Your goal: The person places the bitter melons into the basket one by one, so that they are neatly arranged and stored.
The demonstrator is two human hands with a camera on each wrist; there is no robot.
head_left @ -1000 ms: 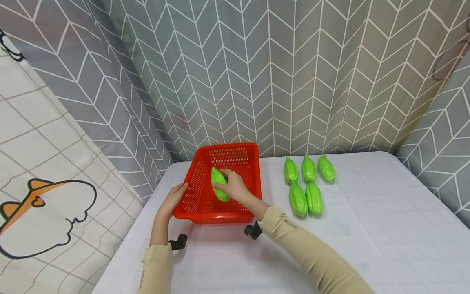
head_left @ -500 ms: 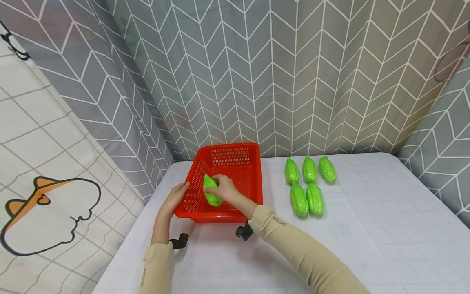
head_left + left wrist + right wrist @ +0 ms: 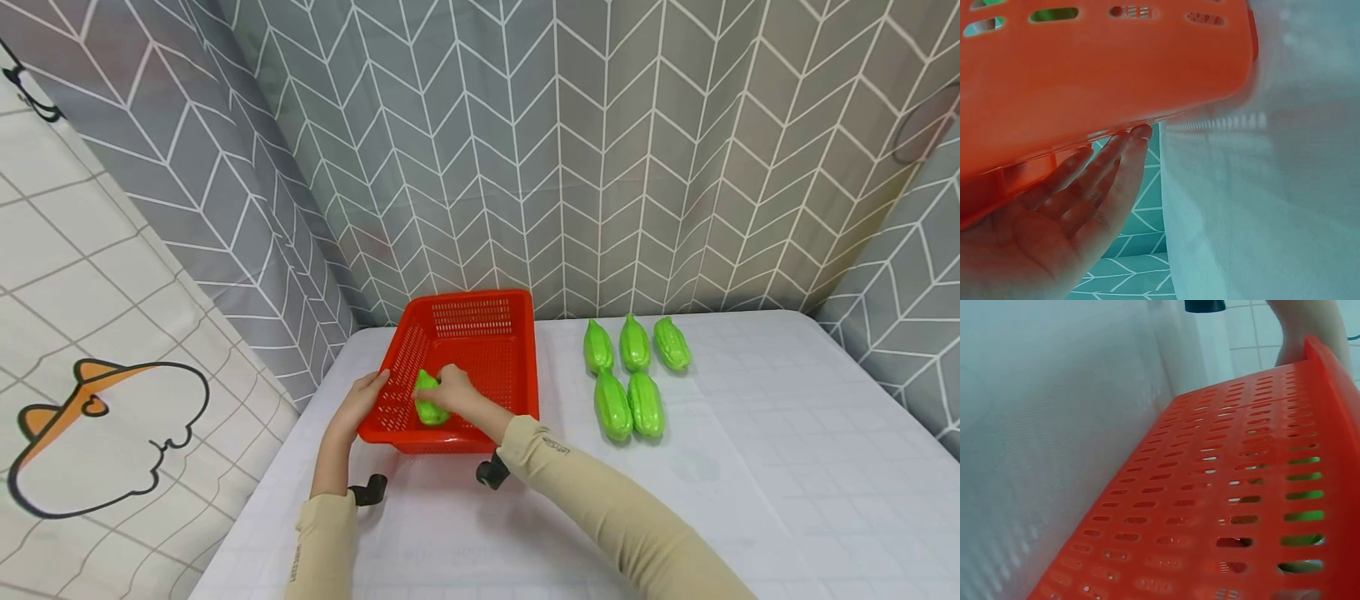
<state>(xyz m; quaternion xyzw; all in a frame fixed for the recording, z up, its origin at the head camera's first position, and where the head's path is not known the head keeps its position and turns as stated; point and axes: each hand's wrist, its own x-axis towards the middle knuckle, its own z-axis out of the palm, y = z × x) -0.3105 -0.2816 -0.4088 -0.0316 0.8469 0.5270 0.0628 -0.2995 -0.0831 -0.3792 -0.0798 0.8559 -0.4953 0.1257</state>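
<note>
A red perforated plastic basket [image 3: 491,346] stands at the table's back left. My left hand [image 3: 362,398] holds its left rim, thumb at the top; in the left wrist view its fingers [image 3: 1119,178] lie along the underside of the rim. Inside the basket, low near the front left corner, my right hand [image 3: 459,393] grips a glossy green ridged fruit [image 3: 430,400] with a pointed tip. The right wrist view shows the basket's slotted wall [image 3: 1210,487], with green showing through the slots and the right hand mostly hidden behind it.
Several more green ridged fruits [image 3: 613,406] lie in two rows on the white-covered table [image 3: 750,467], right of the basket. A grey patterned curtain [image 3: 570,167] hangs behind the table. A white curtain with a cartoon figure [image 3: 105,442] hangs at the left.
My right hand has moved left and down inside the basket with the green fruit, toward the front left corner. My left hand stays at the basket rim. The view has shifted slightly.
</note>
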